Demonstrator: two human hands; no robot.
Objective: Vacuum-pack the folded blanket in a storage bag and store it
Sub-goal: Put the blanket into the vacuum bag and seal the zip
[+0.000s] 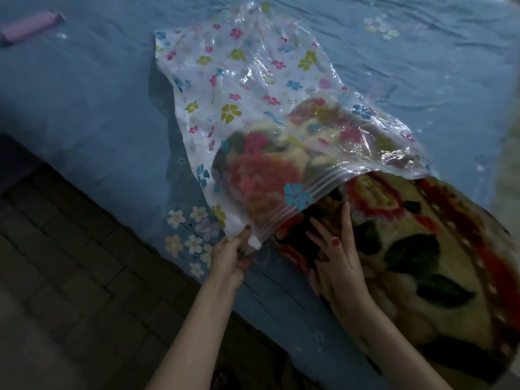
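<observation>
Half the folded blanket (408, 235) sits inside the storage bag (239, 88) on the bed (84, 94); loading is under way. Left hand (233, 254) pinches the zip corner; right hand (334, 254), fingers straight, presses the blanket. Next: push deeper.

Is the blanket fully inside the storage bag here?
No, partly in. The blanket sticks out past the storage bag mouth, whose zip strip is unsealed; its far end shows through the plastic.

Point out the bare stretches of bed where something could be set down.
Bare blue sheet lies between the purple cylinder and the storage bag, and right of the bag's far end. Crowded near the bag mouth: both hands, blanket.
</observation>
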